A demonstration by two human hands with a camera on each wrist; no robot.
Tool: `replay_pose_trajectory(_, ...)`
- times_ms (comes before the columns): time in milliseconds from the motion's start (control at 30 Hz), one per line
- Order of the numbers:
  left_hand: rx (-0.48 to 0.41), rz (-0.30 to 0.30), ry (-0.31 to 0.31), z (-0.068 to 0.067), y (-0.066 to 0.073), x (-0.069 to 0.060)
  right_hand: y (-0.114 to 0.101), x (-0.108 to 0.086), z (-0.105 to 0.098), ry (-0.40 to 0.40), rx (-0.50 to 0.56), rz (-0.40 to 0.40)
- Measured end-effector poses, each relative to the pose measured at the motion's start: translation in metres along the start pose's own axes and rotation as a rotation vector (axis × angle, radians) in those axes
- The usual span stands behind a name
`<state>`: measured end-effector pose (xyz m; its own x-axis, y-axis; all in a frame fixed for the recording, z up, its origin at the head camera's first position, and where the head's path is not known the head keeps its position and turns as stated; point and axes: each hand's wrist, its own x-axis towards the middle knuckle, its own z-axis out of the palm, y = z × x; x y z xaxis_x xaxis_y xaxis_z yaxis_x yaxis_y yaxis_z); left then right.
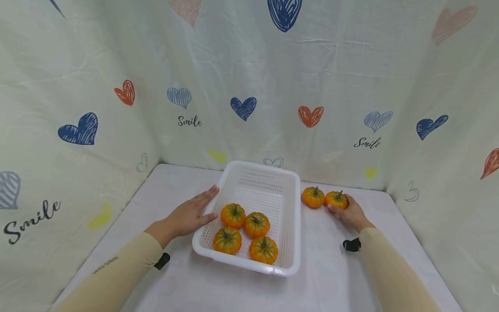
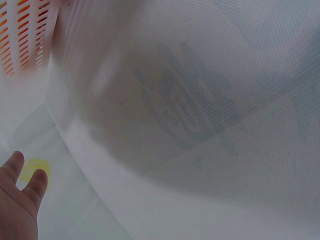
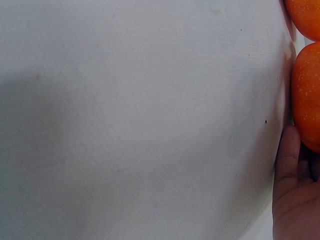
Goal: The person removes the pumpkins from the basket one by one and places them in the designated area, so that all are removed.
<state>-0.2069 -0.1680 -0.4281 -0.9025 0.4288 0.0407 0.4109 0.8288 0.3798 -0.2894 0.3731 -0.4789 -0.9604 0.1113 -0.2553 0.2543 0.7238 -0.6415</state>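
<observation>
A white plastic basket (image 1: pixel 286 260) stands at an angle on the table, with several small orange pumpkins (image 1: pixel 256 224) grouped in its near half. My left hand (image 1: pixel 187 216) rests at the basket's left rim, its fingers extended and spread. To the right of the basket, my right hand (image 1: pixel 354 215) holds a small pumpkin (image 1: pixel 336 199) with a short stem, thumb on the near side and fingers around the right. Another pumpkin (image 1: pixel 313 197) sits just left of the held one, close to the basket wall. In the right wrist view, the held pumpkin (image 3: pixel 307 95) is partly cut off by the frame edge.
The table (image 1: pixel 323 268) has a pale cover. White curtains (image 1: pixel 335 78) printed with hearts and words hang behind it and along both sides. Slotted basket wall (image 2: pixel 22 35) shows at the left wrist view's upper left corner.
</observation>
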Motion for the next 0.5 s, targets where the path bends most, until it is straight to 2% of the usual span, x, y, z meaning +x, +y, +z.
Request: replay_pose_trajectory(500, -0.003, 0.002, 0.002, 0.0004, 0.0001, 0.0002, 0.0009, 0.0002, -0.0006, -0.007, 0.03, 0.013)
